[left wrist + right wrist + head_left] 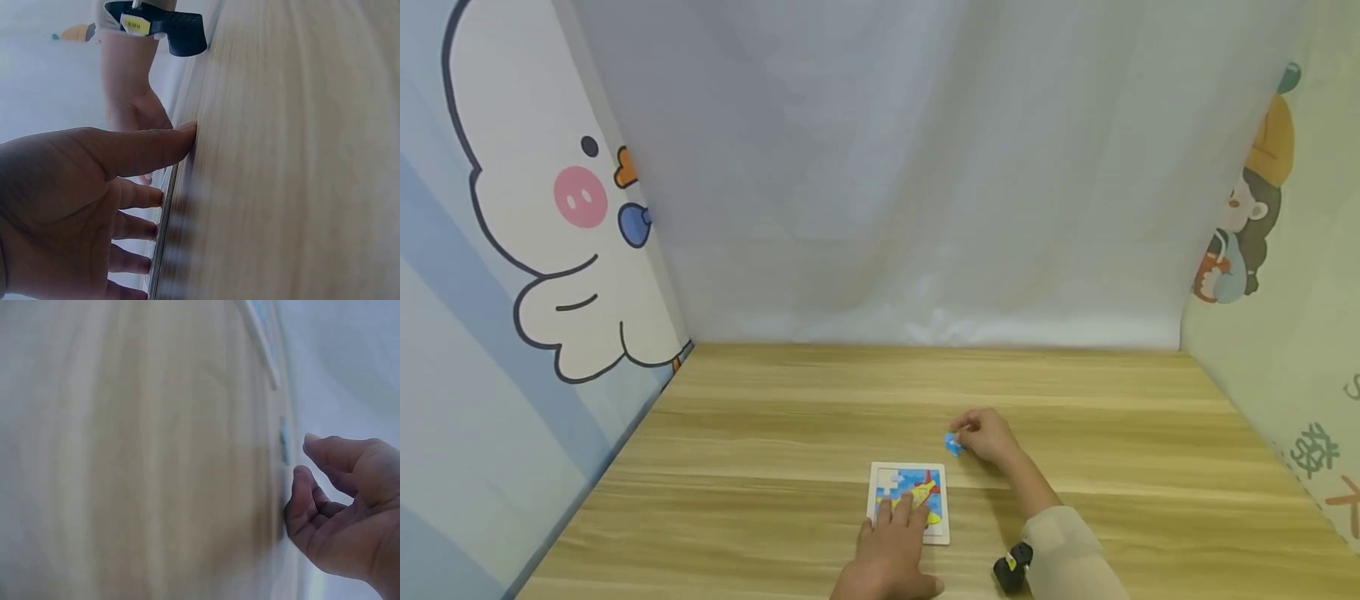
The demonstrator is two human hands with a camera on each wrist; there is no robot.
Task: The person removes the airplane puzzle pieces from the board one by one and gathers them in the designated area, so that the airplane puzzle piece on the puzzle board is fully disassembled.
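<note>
A white-framed jigsaw board (946, 500) with a yellow and red plane on blue lies on the table, a pale gap showing at its upper left. Across its lower part my left hand (891, 550) rests with spread fingers; in the left wrist view the fingertips of this hand (81, 194) touch the board's edge (164, 231). Just beyond the board's upper right corner lies a blue piece (953, 444). My right hand (988, 437) is beside it; in the right wrist view this hand (350, 512) has thumb and forefinger apart near the piece (285, 440), its other fingers bent.
The wooden table (775, 400) meets a pale curtain (887, 183) at the back, with cartoon-printed walls at left and right. A black device (1013, 568) is on the right wrist, by the beige sleeve (1071, 554).
</note>
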